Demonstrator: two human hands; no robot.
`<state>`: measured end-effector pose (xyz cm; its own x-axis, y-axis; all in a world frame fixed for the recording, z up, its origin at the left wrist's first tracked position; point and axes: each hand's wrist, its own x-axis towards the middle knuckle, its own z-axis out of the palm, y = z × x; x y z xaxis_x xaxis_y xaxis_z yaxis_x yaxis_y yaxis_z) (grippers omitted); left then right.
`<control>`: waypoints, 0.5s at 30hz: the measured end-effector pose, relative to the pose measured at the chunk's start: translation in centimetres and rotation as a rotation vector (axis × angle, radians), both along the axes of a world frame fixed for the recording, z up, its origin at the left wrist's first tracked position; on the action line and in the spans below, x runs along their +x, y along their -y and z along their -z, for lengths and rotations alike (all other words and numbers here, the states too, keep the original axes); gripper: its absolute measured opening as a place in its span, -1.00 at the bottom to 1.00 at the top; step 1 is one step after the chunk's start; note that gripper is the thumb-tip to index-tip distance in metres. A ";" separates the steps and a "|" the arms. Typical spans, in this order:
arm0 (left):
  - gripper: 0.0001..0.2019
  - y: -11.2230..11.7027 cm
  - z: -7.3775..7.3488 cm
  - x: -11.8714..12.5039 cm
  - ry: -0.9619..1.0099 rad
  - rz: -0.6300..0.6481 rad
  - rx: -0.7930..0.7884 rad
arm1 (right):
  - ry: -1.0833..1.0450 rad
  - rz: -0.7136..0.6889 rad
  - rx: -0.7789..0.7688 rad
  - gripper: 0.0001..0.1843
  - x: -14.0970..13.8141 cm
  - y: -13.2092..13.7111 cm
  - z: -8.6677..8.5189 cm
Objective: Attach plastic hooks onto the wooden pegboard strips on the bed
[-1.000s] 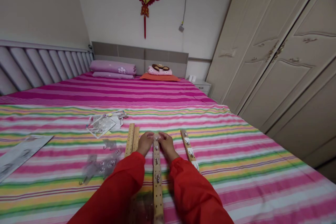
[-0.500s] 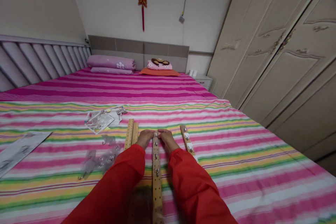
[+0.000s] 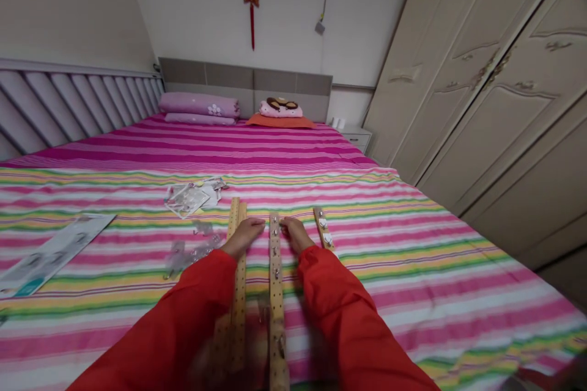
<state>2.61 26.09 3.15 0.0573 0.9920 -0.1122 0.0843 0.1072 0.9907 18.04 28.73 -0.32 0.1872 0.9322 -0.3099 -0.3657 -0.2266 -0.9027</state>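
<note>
A long perforated wooden strip (image 3: 276,305) lies on the striped cloth, pointing away from me. Several small metal hooks (image 3: 275,250) sit along it. My right hand (image 3: 296,234) is at the strip's far end, fingers bent against its right edge. Left of that end is my left hand (image 3: 247,234), apart from the strip, with fingers drawn together; whatever they may hold is too small to make out. Beneath the left wrist run two more perforated wooden strips (image 3: 240,293). Right of my right hand, a shorter-looking strip (image 3: 317,215) carries white hooks (image 3: 326,238), partly hidden by the sleeve.
Clear plastic pieces (image 3: 195,250) are scattered left of my left arm. Beyond them lies a pile of packets (image 3: 195,195). A flat hook package (image 3: 57,253) rests farther left. Folded bedding (image 3: 199,104) is by the headboard (image 3: 293,88), and a wardrobe (image 3: 481,104) stands at right.
My left hand has come off the strip's far end and shifted left. My right hand stays beside that end, and its fingertips have drawn to the right edge. The view has tilted slightly.
</note>
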 end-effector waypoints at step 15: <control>-0.69 11.8 1.6 -1.4 -0.447 0.330 0.186 | 0.063 0.117 0.079 -0.76 1.2 9.6 -4.2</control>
